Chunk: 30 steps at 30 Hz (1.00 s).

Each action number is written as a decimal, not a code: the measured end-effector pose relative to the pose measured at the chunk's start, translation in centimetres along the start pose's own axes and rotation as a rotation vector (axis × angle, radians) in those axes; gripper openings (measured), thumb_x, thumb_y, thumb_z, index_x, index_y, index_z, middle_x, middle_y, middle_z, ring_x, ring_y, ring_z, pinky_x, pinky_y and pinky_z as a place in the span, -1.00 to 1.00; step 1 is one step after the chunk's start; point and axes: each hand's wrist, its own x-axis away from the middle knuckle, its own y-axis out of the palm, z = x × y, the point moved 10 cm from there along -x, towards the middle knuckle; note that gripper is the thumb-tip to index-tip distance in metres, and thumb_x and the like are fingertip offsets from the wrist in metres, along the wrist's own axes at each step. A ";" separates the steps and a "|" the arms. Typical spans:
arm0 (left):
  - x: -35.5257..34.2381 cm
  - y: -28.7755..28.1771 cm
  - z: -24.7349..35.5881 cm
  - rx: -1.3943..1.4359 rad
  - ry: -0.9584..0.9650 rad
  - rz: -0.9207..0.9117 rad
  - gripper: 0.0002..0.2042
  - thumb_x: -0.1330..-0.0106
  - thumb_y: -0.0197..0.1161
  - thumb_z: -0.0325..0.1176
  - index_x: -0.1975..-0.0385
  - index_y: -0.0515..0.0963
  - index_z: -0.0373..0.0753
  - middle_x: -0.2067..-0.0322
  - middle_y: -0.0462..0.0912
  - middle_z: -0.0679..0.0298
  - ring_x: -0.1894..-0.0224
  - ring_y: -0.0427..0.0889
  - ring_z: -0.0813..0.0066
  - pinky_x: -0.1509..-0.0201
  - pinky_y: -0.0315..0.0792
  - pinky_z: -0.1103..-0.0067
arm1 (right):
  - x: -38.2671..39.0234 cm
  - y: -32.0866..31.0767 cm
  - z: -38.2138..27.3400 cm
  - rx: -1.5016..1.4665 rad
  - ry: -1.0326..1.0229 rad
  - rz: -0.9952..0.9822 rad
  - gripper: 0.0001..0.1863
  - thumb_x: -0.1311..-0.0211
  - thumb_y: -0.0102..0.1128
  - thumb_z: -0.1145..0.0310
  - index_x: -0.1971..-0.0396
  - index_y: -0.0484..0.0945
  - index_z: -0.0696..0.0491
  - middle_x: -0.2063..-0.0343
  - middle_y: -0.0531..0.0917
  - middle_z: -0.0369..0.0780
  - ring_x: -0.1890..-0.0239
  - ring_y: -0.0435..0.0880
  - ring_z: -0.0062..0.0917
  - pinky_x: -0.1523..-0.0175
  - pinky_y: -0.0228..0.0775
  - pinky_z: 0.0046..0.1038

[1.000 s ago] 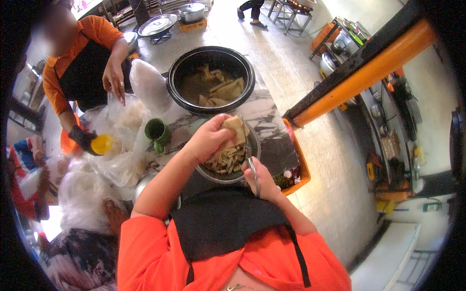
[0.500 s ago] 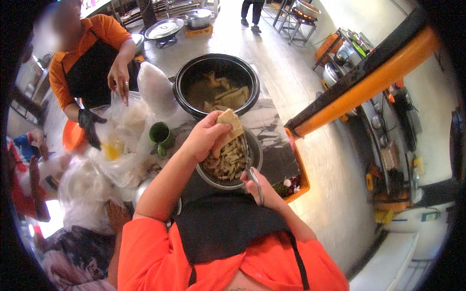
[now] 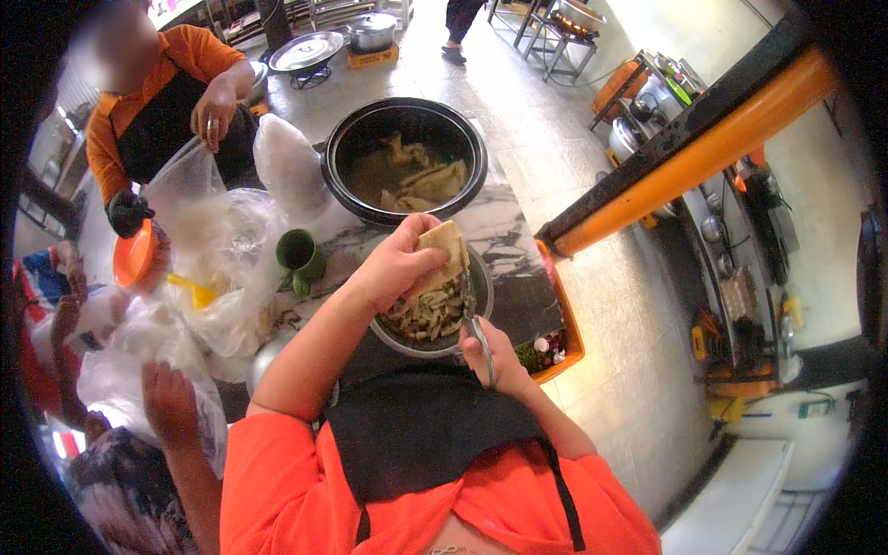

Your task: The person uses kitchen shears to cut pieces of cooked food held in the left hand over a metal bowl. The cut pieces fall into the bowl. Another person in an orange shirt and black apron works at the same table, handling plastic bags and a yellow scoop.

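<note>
My left hand (image 3: 404, 264) pinches a pale, flat slab of food (image 3: 448, 246), perhaps skin or tripe, over a metal bowl (image 3: 486, 310). Cut strips (image 3: 424, 319) of the same pale stuff lie in that bowl. Fingers of my right hand (image 3: 497, 356) are wrapped round the handles of scissors (image 3: 481, 340), whose blades point up along the slab's right edge. Just beyond stands a large black pot (image 3: 344, 199) holding liquid and more pale slabs (image 3: 435, 185). How far the blades are apart is hard to make out.
Left of the bowl stands a green mug (image 3: 302, 257), beside clear plastic bags (image 3: 242, 305) and a yellow scoop (image 3: 196, 291). A co-worker in orange (image 3: 199, 51) handles a bag near an orange bowl (image 3: 136, 254). Another person's hand (image 3: 171, 402) reaches in at left. An orange crate (image 3: 572, 342) borders the table's right.
My hands keep their hold, the slab and scissors staying over the bowl. The co-worker has drawn a bag upward, the gloved hand shifting to the orange bowl. The hand at lower left has risen.
</note>
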 end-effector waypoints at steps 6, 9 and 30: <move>0.0 0.4 0.1 -0.083 0.022 -0.059 -0.66 -0.09 0.19 -0.43 0.13 0.30 -0.21 0.33 0.44 0.32 0.28 0.43 0.62 0.23 0.37 0.67 | 0.1 0.0 0.4 -0.078 0.002 0.013 -0.36 -0.14 -0.18 -0.31 0.42 0.33 0.08 0.64 0.31 -0.39 0.59 0.31 -0.68 0.48 0.19 -0.60; 0.4 0.6 -0.3 -0.255 -0.029 -0.058 -0.63 -0.07 0.21 -0.41 0.12 0.29 -0.20 0.34 0.44 0.32 0.30 0.42 0.61 0.26 0.37 0.67 | 0.1 -0.1 0.5 -0.128 -0.065 0.017 -0.42 -0.18 -0.13 -0.24 0.43 0.33 0.08 0.61 0.33 -0.35 0.54 0.32 -0.63 0.42 0.21 -0.56; 1.5 1.9 -1.1 -0.218 -0.115 -0.202 -0.67 -0.06 0.26 -0.41 0.24 0.26 -0.18 0.42 0.40 0.36 0.39 0.38 0.65 0.39 0.33 0.69 | 0.5 0.2 2.9 -0.189 0.071 -0.034 -0.45 -0.17 -0.06 -0.21 0.42 0.36 0.08 0.59 0.35 -0.37 0.52 0.31 -0.59 0.39 0.21 -0.54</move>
